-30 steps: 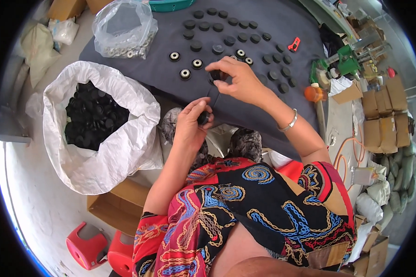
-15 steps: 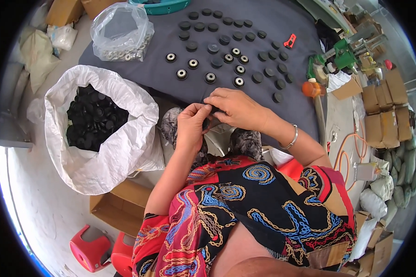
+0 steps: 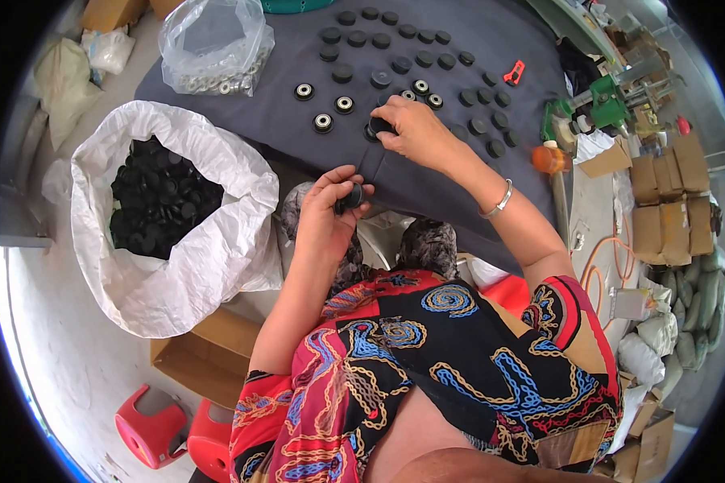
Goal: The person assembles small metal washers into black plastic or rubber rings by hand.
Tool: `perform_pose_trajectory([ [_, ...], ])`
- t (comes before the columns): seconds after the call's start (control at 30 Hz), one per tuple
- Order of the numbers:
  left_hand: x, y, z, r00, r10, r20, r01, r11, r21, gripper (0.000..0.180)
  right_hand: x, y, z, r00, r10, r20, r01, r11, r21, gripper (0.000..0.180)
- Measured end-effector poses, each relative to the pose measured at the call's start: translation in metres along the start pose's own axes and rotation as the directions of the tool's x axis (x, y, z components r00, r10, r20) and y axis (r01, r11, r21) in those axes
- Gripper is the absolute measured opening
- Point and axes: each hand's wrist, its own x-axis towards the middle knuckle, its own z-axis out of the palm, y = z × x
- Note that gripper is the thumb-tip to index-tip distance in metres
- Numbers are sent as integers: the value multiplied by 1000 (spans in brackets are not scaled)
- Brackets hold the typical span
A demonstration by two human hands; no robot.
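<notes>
My right hand reaches over the dark cloth-covered table, pinching a black round cap at a black-rimmed piece on the cloth. Whether the cap touches that piece I cannot tell. Closer to me, my left hand is closed around black round caps, held above my lap; their exact number is hidden by the fingers. Left of the right hand stand black pieces with silver bearings in their centres. More bearing pieces sit just beyond it, and plain black caps are spread across the table.
A white woven sack full of black caps is at my left. Behind it, a clear plastic bag holds silver bearings. A red tool lies far right, near a green machine and an orange container. Red stools stand lower left.
My hands have parted. The right one has moved forward onto the table with a cap, while the left has stayed near my lap, turned more open to view, still holding caps.
</notes>
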Motion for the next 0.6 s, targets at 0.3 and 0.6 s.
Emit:
perform_pose_trajectory([
  [0.3,-1,-1,-5,1000,24,-18,-25,999,-42,28,5,-9,-5,995,8,95,0,996,-89,34],
  [0.6,4,2,-3,998,53,-19,-54,997,-49,27,12,-5,-6,992,-25,124,39,992,-117,34],
])
